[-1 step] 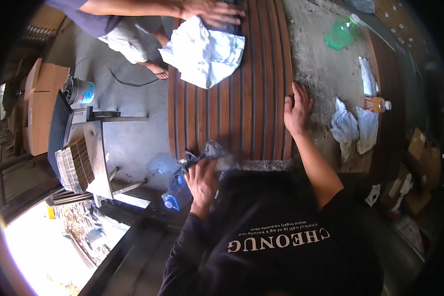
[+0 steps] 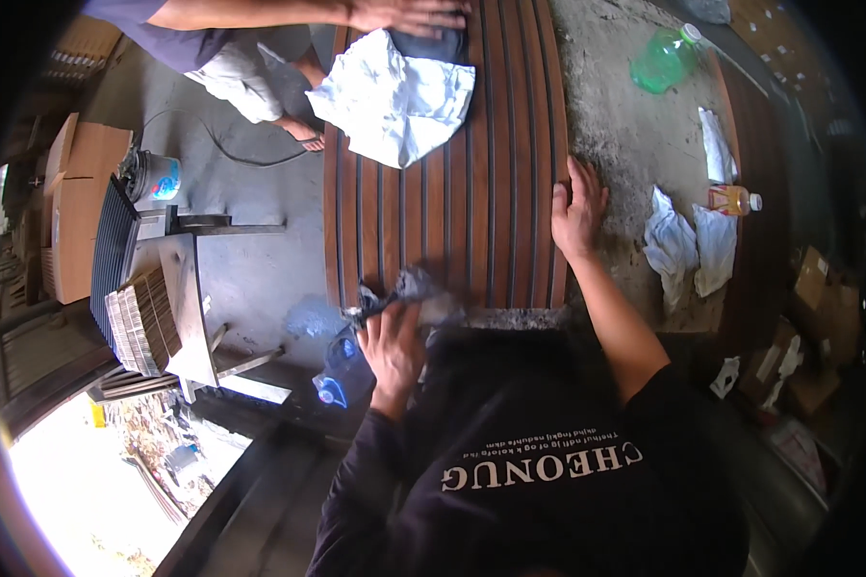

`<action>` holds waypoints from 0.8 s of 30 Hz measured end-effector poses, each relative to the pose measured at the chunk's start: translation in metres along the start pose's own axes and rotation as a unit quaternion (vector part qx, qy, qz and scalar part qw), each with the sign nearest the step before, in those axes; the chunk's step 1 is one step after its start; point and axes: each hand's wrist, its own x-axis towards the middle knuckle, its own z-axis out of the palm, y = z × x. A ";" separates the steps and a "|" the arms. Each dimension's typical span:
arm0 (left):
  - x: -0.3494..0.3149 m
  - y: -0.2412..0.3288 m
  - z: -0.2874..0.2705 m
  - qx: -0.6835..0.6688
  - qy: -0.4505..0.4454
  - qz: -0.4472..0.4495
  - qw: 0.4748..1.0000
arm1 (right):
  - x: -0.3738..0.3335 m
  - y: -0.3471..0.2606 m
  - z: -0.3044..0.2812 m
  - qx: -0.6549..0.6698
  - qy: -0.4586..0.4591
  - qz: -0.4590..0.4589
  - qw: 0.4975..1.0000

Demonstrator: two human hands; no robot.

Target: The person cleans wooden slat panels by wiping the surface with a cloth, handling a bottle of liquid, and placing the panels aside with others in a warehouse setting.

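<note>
A brown wooden slatted panel [image 2: 433, 212] with dark grooves stretches away in front of me. At its near left corner my left hand [image 2: 391, 351] is closed on a dark, crumpled rag [image 2: 414, 286], which lies over the panel's near end. My right hand [image 2: 579, 212] rests at the panel's right edge, fingers stretched out, with nothing in it. A white cloth [image 2: 394, 101] is spread over the panel's far left part. Beyond it, a co-worker's hand [image 2: 409, 17] is on a dark cloth [image 2: 433, 46].
On the grey worktop [image 2: 606, 96] to the right are a green bottle [image 2: 664, 62], a small amber bottle [image 2: 731, 201] and white rags [image 2: 672, 240]. A clear blue-tinted jug [image 2: 342, 370] is beside my left hand. A bucket [image 2: 154, 178] and cardboard box [image 2: 91, 207] stand left.
The whole view has shifted very slightly. The co-worker's hand is a little farther off, showing more of the dark cloth. My hands keep their places.
</note>
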 end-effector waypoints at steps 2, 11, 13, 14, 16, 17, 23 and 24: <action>0.028 -0.003 0.003 -0.009 0.006 0.014 1.000 | 0.002 -0.001 0.002 0.004 0.007 -0.006 1.000; 0.016 0.009 0.001 -0.017 0.040 -0.011 0.999 | -0.003 0.007 0.001 -0.005 0.016 -0.004 1.000; 0.039 0.005 0.008 -0.022 0.040 -0.007 0.999 | -0.002 0.005 -0.001 -0.003 0.011 0.010 1.000; 0.056 0.002 0.010 -0.019 0.042 0.009 0.999 | -0.002 0.003 0.000 -0.005 0.013 0.011 1.000; 0.091 -0.004 0.014 -0.011 0.055 0.018 0.998 | 0.000 0.001 0.004 0.002 -0.001 0.007 1.000; 0.092 -0.008 0.013 -0.012 0.049 0.018 0.999 | 0.001 -0.001 0.007 0.008 -0.005 -0.002 1.000; 0.008 -0.007 -0.006 -0.016 -0.004 0.006 1.000 | 0.000 0.001 -0.001 0.001 0.012 0.013 1.000; 0.001 -0.005 -0.008 -0.017 -0.012 -0.003 1.000 | 0.001 -0.002 -0.003 0.005 0.011 0.014 1.000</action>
